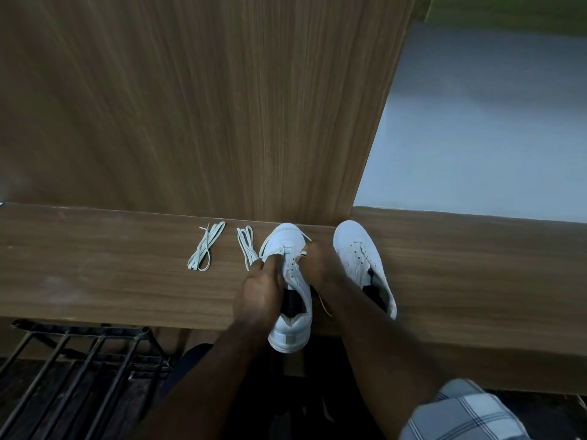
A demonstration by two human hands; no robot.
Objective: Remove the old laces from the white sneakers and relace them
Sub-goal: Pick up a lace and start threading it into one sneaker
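Two white sneakers sit on a wooden ledge (pixel 95 274). The left sneaker (pixel 287 239) lies between my hands, heel hanging over the front edge. My left hand (pixel 260 290) pinches a white lace at its left eyelets. My right hand (pixel 319 265) pinches the other lace end (pixel 305 235) on its right side. The right sneaker (pixel 359 249) stands beside them with bare eyelets and no lace. Two loose bundles of white laces, one (pixel 205 249) and another (pixel 247 244), lie to the left of the shoes.
A wooden panel (pixel 206 106) rises directly behind the ledge. A pale floor (pixel 492 138) shows at the right. A black metal rack (pixel 82 354) stands below the ledge at the lower left.
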